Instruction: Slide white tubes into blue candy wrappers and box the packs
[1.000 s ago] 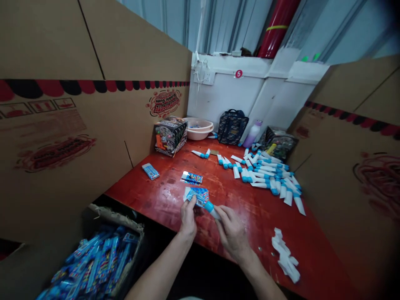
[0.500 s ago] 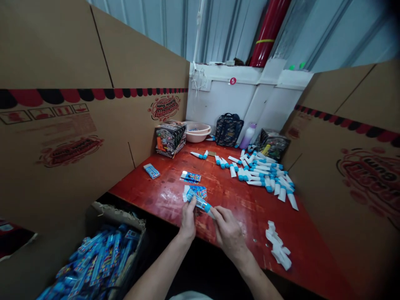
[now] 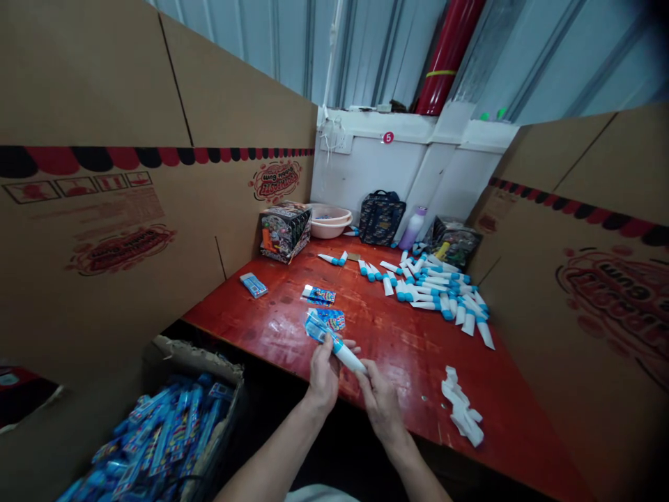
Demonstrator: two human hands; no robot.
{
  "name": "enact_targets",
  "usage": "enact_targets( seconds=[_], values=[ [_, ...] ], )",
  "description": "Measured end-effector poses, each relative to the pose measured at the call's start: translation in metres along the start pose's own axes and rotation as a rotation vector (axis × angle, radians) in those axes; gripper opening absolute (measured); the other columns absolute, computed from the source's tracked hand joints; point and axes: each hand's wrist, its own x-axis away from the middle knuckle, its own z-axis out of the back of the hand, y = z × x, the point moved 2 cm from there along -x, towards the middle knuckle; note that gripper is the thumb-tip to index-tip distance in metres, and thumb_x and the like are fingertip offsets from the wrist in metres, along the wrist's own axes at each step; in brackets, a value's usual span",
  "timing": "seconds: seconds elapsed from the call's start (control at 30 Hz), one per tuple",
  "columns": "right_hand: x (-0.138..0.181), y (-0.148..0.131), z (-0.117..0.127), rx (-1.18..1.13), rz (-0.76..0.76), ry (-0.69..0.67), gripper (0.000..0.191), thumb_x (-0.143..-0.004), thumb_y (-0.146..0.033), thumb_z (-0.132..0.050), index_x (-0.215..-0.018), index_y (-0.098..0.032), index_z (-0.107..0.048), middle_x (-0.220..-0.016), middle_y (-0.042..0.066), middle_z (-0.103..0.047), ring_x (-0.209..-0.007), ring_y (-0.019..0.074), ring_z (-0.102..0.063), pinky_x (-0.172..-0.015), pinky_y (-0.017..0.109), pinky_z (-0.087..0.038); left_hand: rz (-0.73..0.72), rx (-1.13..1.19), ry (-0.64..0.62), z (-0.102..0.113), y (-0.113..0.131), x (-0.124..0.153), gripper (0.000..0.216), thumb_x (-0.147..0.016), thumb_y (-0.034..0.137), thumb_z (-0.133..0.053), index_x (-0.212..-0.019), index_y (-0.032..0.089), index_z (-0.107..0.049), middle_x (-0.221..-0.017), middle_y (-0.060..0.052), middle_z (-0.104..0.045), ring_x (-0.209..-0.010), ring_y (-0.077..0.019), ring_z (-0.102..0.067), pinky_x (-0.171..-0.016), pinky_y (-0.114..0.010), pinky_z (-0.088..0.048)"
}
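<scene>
My left hand has its thumb closed over a blue printed plastic sleeve, near the blue cap of a white tube; its other fingers extend behind. The tube slants down to the right, cap end toward the sleeve. How far the cap sits in the sleeve is hard to make out. Pinched around the tube's white flat end are the fingers of my right hand. Just beyond the hands, more printed sleeves lie on the red table, with another small pile behind them.
Many white tubes with blue caps are heaped at the right. A sleeve bundle lies left, crumpled white paper right. Below left stands a carton of blue packed tubes. Basins, a bag and a bottle stand behind.
More of the tube's white body now shows between my hands. My right hand has shifted slightly down toward me, and my left hand's fingers have spread behind the tube.
</scene>
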Motion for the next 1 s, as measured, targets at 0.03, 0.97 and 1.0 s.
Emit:
enact_targets(
  seconds=[0.03,0.97,1.0],
  values=[
    [0.002,0.0,-0.003,-0.039,-0.042,-0.013,0.028,-0.094,-0.035,-0.039,-0.103,-0.019,-0.06,-0.072,0.001,-0.064,-0.06,0.0148,-0.061,-0.057,0.022,-0.046,0.003,-0.029,-0.008,0.001,-0.005,0.003,0.041,-0.076,0.053,-0.061,-0.083,0.013,-0.061,-0.072,-0.009,-0.069,-0.075,-0.0249,-0.066,-0.073,-0.037,-0.048],
    [-0.014,0.031,-0.051,-0.597,-0.347,-0.347,0.039,-0.077,-0.054,-0.059,-0.078,-0.015,-0.063,-0.05,-0.005,-0.049,-0.041,0.0074,-0.044,-0.04,0.019,-0.034,0.239,0.295,0.135,0.022,0.002,-0.003,0.009,-0.083,0.013,-0.055,-0.074,0.013,-0.056,-0.069,-0.003,-0.058,-0.064,-0.0126,-0.057,-0.07,-0.028,-0.05],
    [-0.013,0.03,-0.054,-0.565,-0.345,-0.364,0.041,-0.078,-0.055,-0.058,-0.079,-0.014,-0.064,-0.05,-0.005,-0.049,-0.041,0.0075,-0.044,-0.04,0.019,-0.034,0.23,0.29,0.154,0.024,0.003,-0.003,0.009,-0.082,0.012,-0.055,-0.074,0.013,-0.056,-0.068,-0.003,-0.058,-0.063,-0.0125,-0.057,-0.069,-0.027,-0.049]
  ],
)
